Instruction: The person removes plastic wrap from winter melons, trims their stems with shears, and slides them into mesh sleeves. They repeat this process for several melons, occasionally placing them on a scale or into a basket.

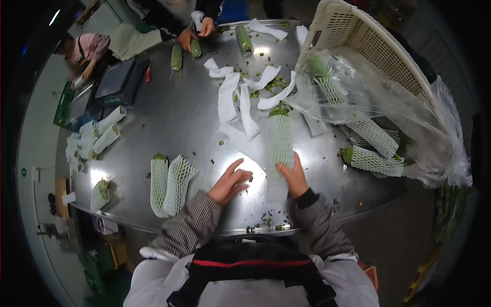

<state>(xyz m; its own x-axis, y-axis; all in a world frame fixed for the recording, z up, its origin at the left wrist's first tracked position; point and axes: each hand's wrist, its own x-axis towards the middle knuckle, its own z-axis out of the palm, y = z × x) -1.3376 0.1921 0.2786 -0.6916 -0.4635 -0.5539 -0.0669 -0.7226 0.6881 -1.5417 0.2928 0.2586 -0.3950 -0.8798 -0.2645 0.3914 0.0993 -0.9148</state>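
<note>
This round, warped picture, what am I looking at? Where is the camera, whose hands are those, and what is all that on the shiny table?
The camera sits on a person's head and looks down, so the wide lens bends the edges. The two hands at the bottom are that person's own. The right hand rests on a green vegetable in a white foam net sleeve, lying on the steel table. The left hand lies open on the table beside it, holding nothing. To the left lie two more netted vegetables. Loose white foam strips and green scraps lie further up. On the right, a tipped cream basket with a clear plastic liner holds more netted ones. Another person's hands work at the far edge.
</note>
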